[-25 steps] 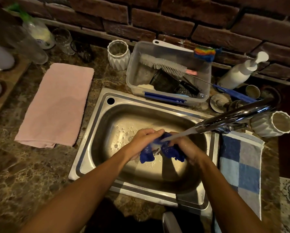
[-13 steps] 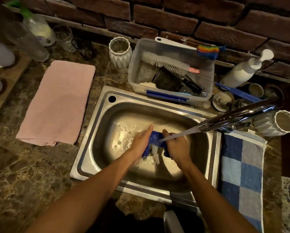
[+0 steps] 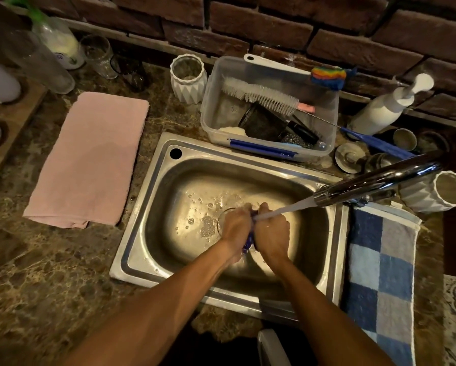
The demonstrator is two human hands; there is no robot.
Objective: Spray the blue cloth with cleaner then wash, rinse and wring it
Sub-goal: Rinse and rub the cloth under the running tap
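Over the basin of the rectangular stainless-steel sink [image 3: 153, 215], the left hand [image 3: 236, 228] and the right hand [image 3: 273, 235] are pressed close together, knuckles up, both with fingers curled tight around the wet blue cloth [image 3: 248, 244]; the cloth is bunched between the two palms, so only a narrow strip of dark blue shows in the gap between them (the rest is hidden by the hands). A stream of water [image 3: 287, 208] runs from the curved chrome tap [image 3: 380, 183] at the right and lands on the top of the cloth, between the thumbs; soap bubbles [image 3: 207, 225] lie on the sink floor just left of the left hand.

On the mottled brown stone counter [image 3: 36, 273], a folded pink towel [image 3: 89, 159] lies left of the sink; a blue and grey checked towel [image 3: 380, 262] lies along the sink's right edge. Behind the sink stands a clear plastic tub [image 3: 327, 143] holding a white bristled bottle brush [image 3: 261, 96]; a white pump bottle [image 3: 380, 109] stands right of the tub against the brick wall [image 3: 248, 25].
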